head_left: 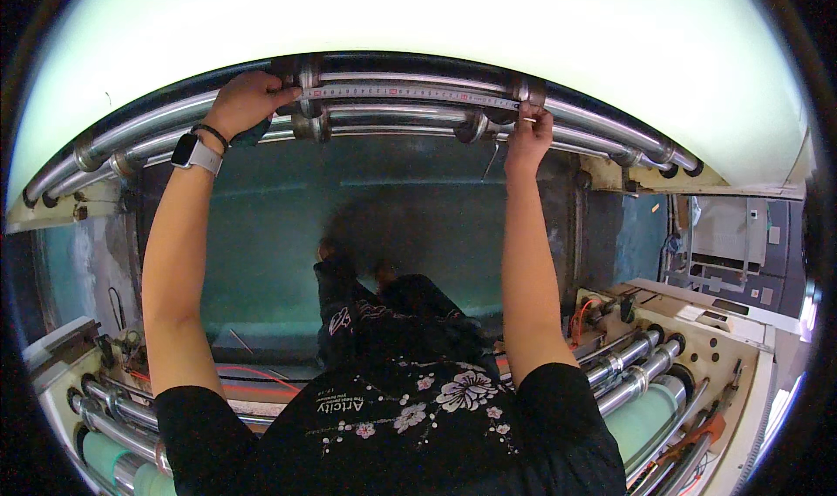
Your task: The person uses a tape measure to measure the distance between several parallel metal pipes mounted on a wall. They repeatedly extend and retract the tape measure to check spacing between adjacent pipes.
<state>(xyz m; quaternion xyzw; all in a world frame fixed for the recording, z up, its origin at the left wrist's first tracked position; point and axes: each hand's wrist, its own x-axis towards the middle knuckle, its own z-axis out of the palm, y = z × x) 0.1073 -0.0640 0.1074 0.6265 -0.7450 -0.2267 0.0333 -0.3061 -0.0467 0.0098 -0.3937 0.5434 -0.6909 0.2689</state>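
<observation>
My left hand (247, 100) pinches one end of a pale measuring tape (410, 92) against a metal collar on the upper steel roller (410, 79). The right hand (528, 130) pins the tape's other end beside a second collar (530, 91). The tape lies stretched flat along the roller between both hands. A watch with a pale band (193, 152) sits on my left wrist. Both arms reach out at full stretch over a dark gap in the machine.
Several parallel steel rollers (375, 130) curve across the top under a pale wall. Below is a green floor (279, 226) with my legs in dark trousers. More rollers and green rolls (641, 378) flank me at lower left and right, with orange cables (580, 313).
</observation>
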